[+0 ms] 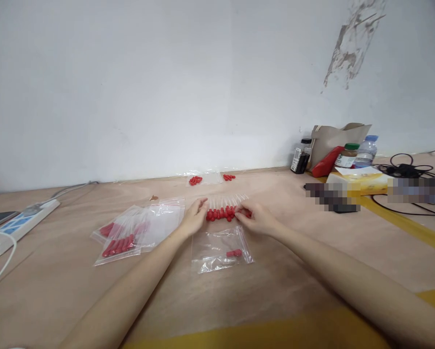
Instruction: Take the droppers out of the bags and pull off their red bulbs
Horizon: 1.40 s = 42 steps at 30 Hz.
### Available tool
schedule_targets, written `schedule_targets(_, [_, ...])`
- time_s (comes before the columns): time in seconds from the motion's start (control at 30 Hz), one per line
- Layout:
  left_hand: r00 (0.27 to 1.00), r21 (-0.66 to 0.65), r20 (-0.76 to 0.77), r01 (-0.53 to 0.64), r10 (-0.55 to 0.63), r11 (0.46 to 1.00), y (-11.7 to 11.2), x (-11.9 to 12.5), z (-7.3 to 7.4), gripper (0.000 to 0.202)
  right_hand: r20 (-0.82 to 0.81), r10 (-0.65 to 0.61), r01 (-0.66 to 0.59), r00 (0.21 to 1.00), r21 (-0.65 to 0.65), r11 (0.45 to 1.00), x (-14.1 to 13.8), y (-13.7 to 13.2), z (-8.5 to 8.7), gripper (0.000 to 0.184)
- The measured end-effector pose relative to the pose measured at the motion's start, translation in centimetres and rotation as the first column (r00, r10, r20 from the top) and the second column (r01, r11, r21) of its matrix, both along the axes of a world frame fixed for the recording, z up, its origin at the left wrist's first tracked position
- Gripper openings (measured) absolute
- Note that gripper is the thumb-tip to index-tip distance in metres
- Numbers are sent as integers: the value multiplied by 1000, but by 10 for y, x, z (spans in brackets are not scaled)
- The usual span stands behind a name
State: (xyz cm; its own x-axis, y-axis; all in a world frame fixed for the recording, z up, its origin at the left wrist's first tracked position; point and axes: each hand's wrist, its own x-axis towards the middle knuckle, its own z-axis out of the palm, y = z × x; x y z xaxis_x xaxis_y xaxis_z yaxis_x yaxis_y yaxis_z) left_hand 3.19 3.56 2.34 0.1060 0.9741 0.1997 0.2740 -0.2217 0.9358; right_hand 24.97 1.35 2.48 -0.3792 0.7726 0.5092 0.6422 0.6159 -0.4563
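Several glass droppers with red rubber bulbs lie side by side in a row on the brown paper, clear tubes pointing toward the wall. At the row's left end, my left hand is closed, fingertips against the outermost dropper. My right hand pinches at the right end, around a red bulb partly hidden by the fingers. Just in front lies a clear zip bag with a small red piece on or in it; I cannot tell which.
Overlapping clear bags with red-bulbed droppers lie left. Near the wall are two small groups of red bulbs. A power strip stands far left. Bottles, a grey bag and black cables are back right.
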Motion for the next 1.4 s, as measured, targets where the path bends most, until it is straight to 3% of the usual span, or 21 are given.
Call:
schedule_targets(0.07, [971, 169, -220, 129, -90, 977, -20, -4, 7, 32, -47, 64, -72, 997, -170, 983, 12, -9, -7, 11])
schedule_targets(0.13, [841, 276, -504, 372, -196, 886, -44, -10, 11, 32, -85, 144, -162, 986, -281, 946, 19, -19, -12, 11])
schedule_targets(0.2, [690, 242, -669, 553, -276, 797, -64, -17, 10, 34, -96, 208, -228, 973, -324, 918, 23, -28, -13, 13])
schedule_targets(0.27, [597, 182, -743, 616, -303, 766, -77, -24, 5, 37, -88, 246, -262, 965, -331, 907, 23, -35, -13, 15])
schedule_targets(0.43, [570, 105, -753, 599, -330, 794, -83, -29, -5, 40, -57, 296, -301, 953, -252, 920, 16, -44, -17, 23])
schedule_targets(0.6, [568, 80, -755, 574, -326, 815, -83, -25, -5, 41, -16, 288, -284, 957, -236, 929, 1, -52, -21, 21])
schedule_targets(0.77, [549, 83, -778, 573, -307, 815, -83, -26, -7, 41, -12, 243, -241, 970, -188, 952, -3, -56, -14, 18])
schedule_targets(0.83, [551, 89, -782, 563, -293, 822, -82, -27, -9, 41, -67, 242, -252, 968, -238, 938, 6, -54, -10, 18])
schedule_targets(0.93, [538, 80, -799, 539, -269, 839, -82, -27, -9, 43, -281, 181, -292, 942, -427, 856, 31, -46, -5, 23])
schedule_targets(1.0, [512, 63, -818, 534, -263, 843, -83, -28, -8, 44, -463, 69, -324, 884, -500, 803, 52, -38, -1, 27])
schedule_targets(1.03, [496, 54, -828, 535, -261, 843, -83, -28, -7, 44, -526, -4, -310, 851, -507, 805, 62, -33, 2, 28])
schedule_targets(1.13, [451, 30, -852, 549, -265, 835, -85, -28, -3, 41, -716, -159, -237, 680, -420, 876, 82, -19, 10, 29])
schedule_targets(1.2, [431, 14, -859, 559, -276, 829, -85, -28, -1, 39, -781, -185, -158, 597, -341, 927, 85, -8, 16, 30])
schedule_targets(1.27, [421, 3, -861, 565, -285, 825, -84, -28, -1, 37, -767, -176, -46, 617, -258, 965, 79, 2, 19, 30])
schedule_targets(1.4, [431, 11, -857, 564, -282, 826, -84, -29, -2, 37, -533, -172, 166, 829, -59, 984, 53, 18, 12, 21])
